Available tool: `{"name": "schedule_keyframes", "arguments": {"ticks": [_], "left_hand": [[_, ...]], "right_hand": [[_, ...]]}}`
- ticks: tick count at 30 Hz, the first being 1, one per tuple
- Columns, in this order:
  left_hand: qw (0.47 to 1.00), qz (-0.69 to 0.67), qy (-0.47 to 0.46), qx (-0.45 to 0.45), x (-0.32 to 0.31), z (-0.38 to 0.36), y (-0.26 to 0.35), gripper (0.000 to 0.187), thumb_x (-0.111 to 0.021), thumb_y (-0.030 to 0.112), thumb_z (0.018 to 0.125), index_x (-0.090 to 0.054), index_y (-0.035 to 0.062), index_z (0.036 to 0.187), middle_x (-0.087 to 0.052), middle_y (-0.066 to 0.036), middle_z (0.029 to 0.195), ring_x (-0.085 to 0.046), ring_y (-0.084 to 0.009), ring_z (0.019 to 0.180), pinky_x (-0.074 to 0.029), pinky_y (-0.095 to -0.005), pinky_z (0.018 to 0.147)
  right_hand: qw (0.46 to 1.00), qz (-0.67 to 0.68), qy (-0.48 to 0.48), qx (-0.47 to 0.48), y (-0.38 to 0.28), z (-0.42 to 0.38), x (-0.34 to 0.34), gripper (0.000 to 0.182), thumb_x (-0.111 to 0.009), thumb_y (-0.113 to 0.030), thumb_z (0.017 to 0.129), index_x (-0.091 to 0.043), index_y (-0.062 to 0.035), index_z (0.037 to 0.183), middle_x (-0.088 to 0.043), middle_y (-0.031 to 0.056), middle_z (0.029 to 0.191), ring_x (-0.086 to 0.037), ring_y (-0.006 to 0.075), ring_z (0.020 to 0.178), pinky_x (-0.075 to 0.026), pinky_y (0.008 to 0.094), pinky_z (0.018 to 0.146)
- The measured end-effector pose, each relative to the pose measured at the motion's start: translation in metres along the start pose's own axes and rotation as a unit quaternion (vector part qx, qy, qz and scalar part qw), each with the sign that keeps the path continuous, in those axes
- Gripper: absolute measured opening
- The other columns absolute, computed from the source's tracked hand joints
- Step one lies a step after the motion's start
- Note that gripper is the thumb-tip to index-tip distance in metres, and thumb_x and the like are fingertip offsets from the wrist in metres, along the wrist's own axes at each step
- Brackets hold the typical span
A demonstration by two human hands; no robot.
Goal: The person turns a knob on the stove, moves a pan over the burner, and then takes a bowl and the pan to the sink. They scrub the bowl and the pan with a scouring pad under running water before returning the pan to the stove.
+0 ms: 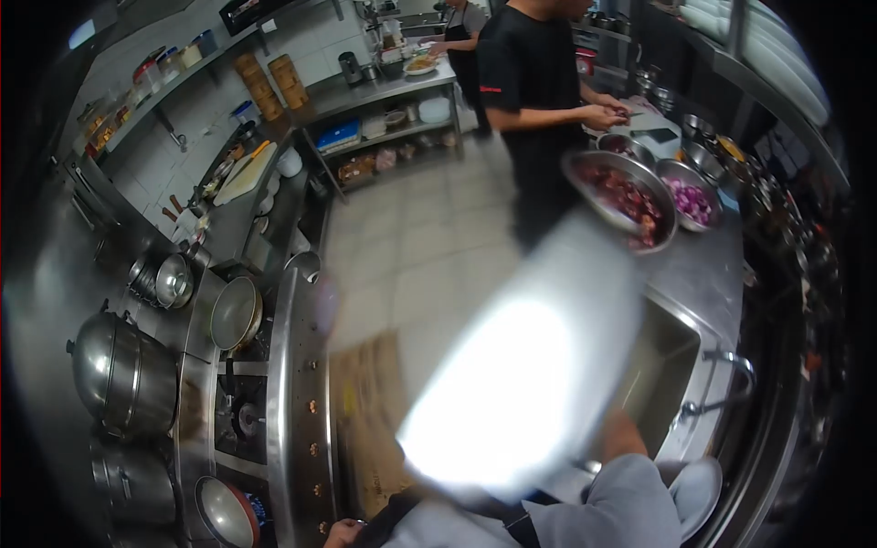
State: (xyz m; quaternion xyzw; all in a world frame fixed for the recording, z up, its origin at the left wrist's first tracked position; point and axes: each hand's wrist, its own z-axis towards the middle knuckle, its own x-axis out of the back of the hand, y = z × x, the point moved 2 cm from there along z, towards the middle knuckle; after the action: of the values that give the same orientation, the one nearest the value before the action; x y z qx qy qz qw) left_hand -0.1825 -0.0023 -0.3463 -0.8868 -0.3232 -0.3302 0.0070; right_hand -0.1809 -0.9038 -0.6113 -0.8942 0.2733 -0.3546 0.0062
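Note:
A large, pale, shiny flat object [512, 365], smeared by motion and glare, fills the middle of the view; its kind I cannot make out. My right forearm [625, 436] reaches up behind it from a grey sleeve, and the object hides my right hand. At the bottom edge, only part of my left hand [343, 533] shows. Its fingers look curled beside the front of the stove, around something too small to name. Beyond the pale object, a steel bowl of dark red meat pieces [630, 201] stands on the counter, next to a bowl of chopped purple onion [692, 201].
A stove with a wok [236, 313] and a red-sided pan [225, 511] over a blue flame runs along the left, beside a steamer pot [123, 370]. On the right are a sink [658, 352] and tap [731, 384]. A co-worker in black [530, 91] stands ahead, hands over the counter.

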Motion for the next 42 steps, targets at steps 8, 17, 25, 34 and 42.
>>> {"name": "schedule_keyframes", "arguments": {"ticks": [8, 17, 25, 34, 42], "left_hand": [[0.993, -0.067, -0.091, 0.018, 0.039, 0.004, 0.027, 0.04, -0.074, 0.036, 0.086, -0.076, 0.0046, 0.109, -0.076, -0.012, 0.101, -0.072, -0.0212, 0.087, -0.056, -0.0327, 0.08], [0.992, 0.124, 0.017, 0.004, 0.056, -0.014, 0.09, 0.046, -0.07, 0.047, 0.084, -0.076, 0.0096, 0.11, -0.075, -0.015, 0.106, -0.071, -0.0293, 0.102, -0.054, -0.0362, 0.093], [0.984, 0.169, -0.049, -0.009, 0.058, -0.033, 0.123, 0.049, -0.067, 0.045, 0.087, -0.073, 0.0068, 0.116, -0.075, -0.016, 0.106, -0.071, -0.0259, 0.101, -0.054, -0.0342, 0.093], [0.983, 0.173, -0.052, 0.03, 0.059, -0.043, 0.13, 0.067, -0.063, 0.062, 0.086, -0.068, 0.0075, 0.126, -0.073, -0.016, 0.112, -0.07, -0.0274, 0.106, -0.053, -0.0348, 0.096], [0.969, 0.239, -0.052, 0.018, 0.063, -0.042, 0.124, 0.056, -0.058, 0.058, 0.09, -0.072, 0.0123, 0.121, -0.071, -0.018, 0.117, -0.067, -0.0297, 0.113, -0.05, -0.038, 0.101]], "right_hand": [[0.981, 0.125, -0.13, 0.068, -0.146, 0.044, 0.002, 0.031, -0.065, -0.022, 0.08, -0.077, -0.0099, 0.105, -0.071, 0.0137, 0.116, -0.066, 0.0293, 0.112, -0.05, 0.0432, 0.096], [0.943, 0.152, 0.08, -0.285, -0.087, -0.074, 0.098, 0.035, -0.056, -0.028, 0.094, -0.071, -0.0076, 0.118, -0.065, 0.0165, 0.131, -0.06, 0.0297, 0.127, -0.048, 0.0404, 0.105], [0.987, -0.043, 0.097, -0.119, -0.034, 0.02, -0.035, 0.038, -0.052, -0.025, 0.098, -0.063, -0.0164, 0.133, -0.057, 0.0106, 0.144, -0.054, 0.0292, 0.134, -0.046, 0.045, 0.107], [0.926, -0.04, 0.377, -0.004, -0.022, 0.063, -0.106, 0.042, -0.052, -0.031, 0.1, -0.059, -0.0193, 0.14, -0.051, 0.0122, 0.15, -0.049, 0.034, 0.138, -0.043, 0.0548, 0.109], [0.984, 0.084, 0.101, -0.119, -0.03, 0.049, -0.07, 0.081, -0.079, -0.042, 0.08, -0.047, -0.0191, 0.15, -0.04, 0.019, 0.156, -0.034, 0.0429, 0.145, -0.027, 0.058, 0.119]]}}
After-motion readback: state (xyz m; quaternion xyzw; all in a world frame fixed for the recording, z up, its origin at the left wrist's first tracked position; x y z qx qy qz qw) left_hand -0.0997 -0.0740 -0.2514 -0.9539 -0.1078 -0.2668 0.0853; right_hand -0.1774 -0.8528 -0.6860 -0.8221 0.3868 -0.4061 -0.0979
